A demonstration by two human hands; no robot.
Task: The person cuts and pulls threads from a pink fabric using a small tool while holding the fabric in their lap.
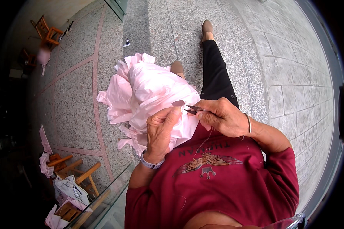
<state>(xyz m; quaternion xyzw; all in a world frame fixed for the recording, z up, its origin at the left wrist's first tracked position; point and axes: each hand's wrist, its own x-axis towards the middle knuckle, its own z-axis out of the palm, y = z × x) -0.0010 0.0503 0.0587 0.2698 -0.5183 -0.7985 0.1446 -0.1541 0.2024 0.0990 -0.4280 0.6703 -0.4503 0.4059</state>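
Right hand gripping dark snips, left hand against pink cloth

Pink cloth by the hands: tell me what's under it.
A brown shoe shows past the far edge of the pink cloth, on speckled floor. The folds cover whatever else lies beneath, so that can't be seen.

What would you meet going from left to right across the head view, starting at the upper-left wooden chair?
Wooden chair → left hand → dark scissors → right hand → bracelet.
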